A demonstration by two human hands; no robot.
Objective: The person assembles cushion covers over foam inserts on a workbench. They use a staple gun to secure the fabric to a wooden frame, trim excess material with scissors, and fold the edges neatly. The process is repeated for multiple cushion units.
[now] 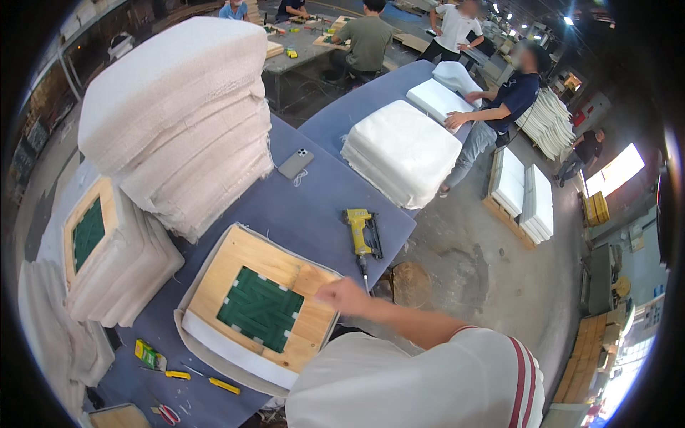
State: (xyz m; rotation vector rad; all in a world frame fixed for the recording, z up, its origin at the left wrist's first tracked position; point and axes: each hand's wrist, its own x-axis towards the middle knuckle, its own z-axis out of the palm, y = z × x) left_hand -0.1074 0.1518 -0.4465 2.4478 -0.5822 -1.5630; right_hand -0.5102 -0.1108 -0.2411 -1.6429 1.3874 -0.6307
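In front of me lies a wooden seat frame with green woven webbing across its square opening. White padding and a pale fabric cover show around its edges. My right hand is over the frame's right side, at its edge. Motion blurs its fingers, so whether it touches the wood or holds anything is unclear. My left hand is out of view. Beyond the frame, a yellow staple gun with a hose attached rests near the table's right edge.
Tall stacks of covered cushions and webbed seats stand on the left. Two yellow-handled screwdrivers, red-handled scissors, a green box and a phone lie on the blue table. A co-worker handles white foam.
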